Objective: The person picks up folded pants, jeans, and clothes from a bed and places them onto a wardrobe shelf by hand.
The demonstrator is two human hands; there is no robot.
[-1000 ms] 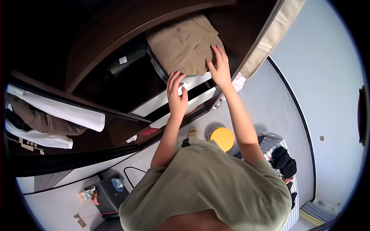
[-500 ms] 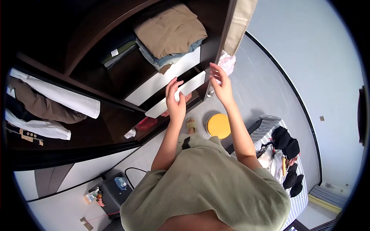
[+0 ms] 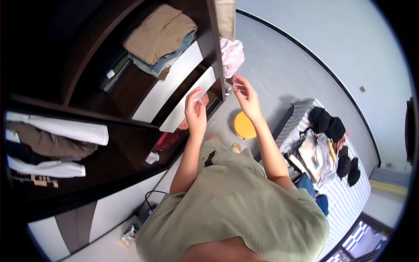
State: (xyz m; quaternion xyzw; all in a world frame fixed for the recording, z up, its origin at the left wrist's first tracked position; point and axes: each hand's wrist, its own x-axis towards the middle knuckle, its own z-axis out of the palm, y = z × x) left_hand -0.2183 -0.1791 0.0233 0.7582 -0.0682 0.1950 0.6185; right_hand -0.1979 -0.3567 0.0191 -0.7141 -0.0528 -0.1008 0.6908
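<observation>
My left hand (image 3: 196,114) is raised with its fingers curved and apart, in front of the white front (image 3: 176,114) of a drawer that stands pulled out. Whether the fingertips touch that drawer front, I cannot tell. Off to the right, my right hand (image 3: 248,99) hovers over the grey floor, thumb and fingers parted, with nothing clear in it. A pink patterned bag (image 3: 232,56) hangs or stands beyond it by the wardrobe's side. Folded brown trousers (image 3: 159,35) lie on jeans (image 3: 183,50) on the shelf above the drawers.
A yellow round stool (image 3: 244,125) stands on the floor past my hands. On the right, a striped bed (image 3: 349,201) bears black caps (image 3: 321,120), bags and clothes. White and brown garments (image 3: 59,126) hang in the wardrobe at left. A pump bottle (image 3: 128,236) is at lower left.
My view has turned to the right, so the wardrobe has shifted left and more of the bed shows. Both hands stay raised and parted; my feet have shifted.
</observation>
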